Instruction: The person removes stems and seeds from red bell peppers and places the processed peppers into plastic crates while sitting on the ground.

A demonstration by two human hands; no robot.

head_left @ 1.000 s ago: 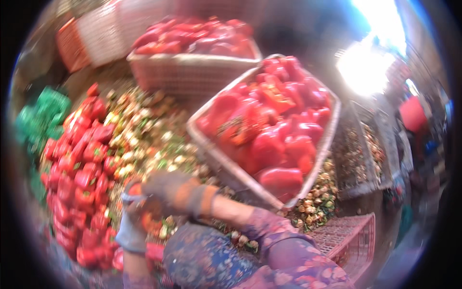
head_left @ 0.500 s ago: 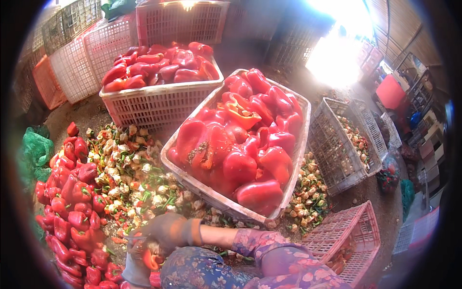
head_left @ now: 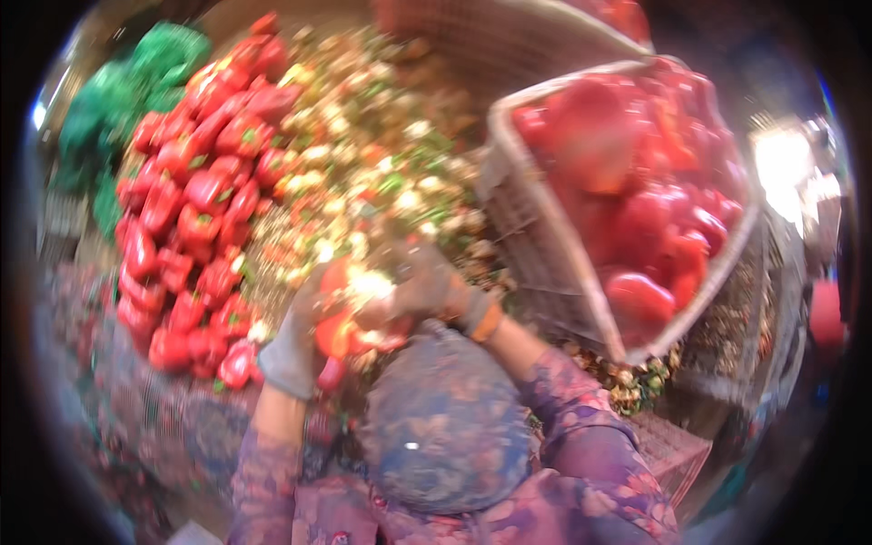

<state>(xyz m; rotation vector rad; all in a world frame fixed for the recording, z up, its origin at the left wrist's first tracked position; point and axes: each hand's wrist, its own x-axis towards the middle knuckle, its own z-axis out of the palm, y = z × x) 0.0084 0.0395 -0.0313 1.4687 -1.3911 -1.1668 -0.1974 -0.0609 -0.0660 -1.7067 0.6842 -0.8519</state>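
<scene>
Both hands wear grey work gloves and meet low in the middle of the head view. My left hand (head_left: 295,341) closes round a red bell pepper (head_left: 335,334), which looks opened, with pale matter showing beside it. My right hand (head_left: 427,283) is curled against the pepper's other side; motion blur hides what its fingers grip. Left of my hands lies a heap of whole red bell peppers (head_left: 204,195). Beyond them spreads a pile of pale pepper cores with green stems (head_left: 363,154).
A white crate (head_left: 554,218) heaped with red peppers stands close on the right, another crate (head_left: 581,14) behind it. Green netting (head_left: 168,64) lies at far left. A pink crate (head_left: 672,445) is beside my right arm. Blue floral cloth (head_left: 445,418) bulges between my forearms.
The view has swung down and left, so the pepper heap and crate appear farther right. Both gloved hands now show fully, still together at the pepper.
</scene>
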